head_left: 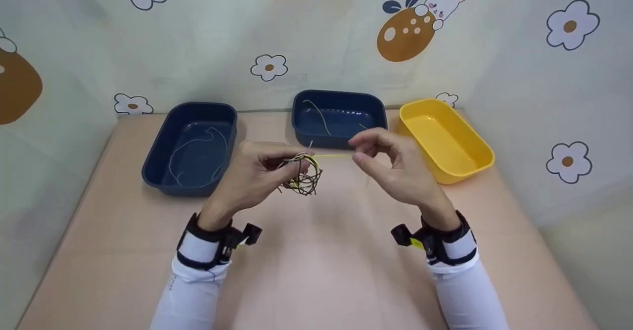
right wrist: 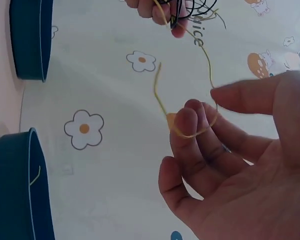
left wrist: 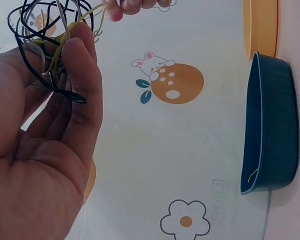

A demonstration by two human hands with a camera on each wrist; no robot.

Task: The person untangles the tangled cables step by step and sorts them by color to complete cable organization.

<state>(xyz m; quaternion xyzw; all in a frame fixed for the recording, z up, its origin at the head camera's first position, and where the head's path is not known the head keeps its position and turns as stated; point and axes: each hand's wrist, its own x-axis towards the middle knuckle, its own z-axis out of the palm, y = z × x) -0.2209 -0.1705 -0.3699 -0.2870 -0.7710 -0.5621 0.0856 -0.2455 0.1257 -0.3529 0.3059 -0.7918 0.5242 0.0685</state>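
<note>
A tangled bundle of thin black, yellow and whitish wires is pinched between the thumb and fingers of my left hand, above the table. From the bundle a yellow wire stretches across to my right hand. In the right wrist view this yellow wire bows past the thumb tip and over the curled fingers, its loose end sticking up beyond them. The left wrist view shows the black loops hanging around the left thumb and fingertips.
A dark blue bin at the left holds a long pale wire. Another blue bin at the back middle has short pale wires in it. Beside it, behind my right hand, stands a yellow bin. A patterned cloth hangs behind the table.
</note>
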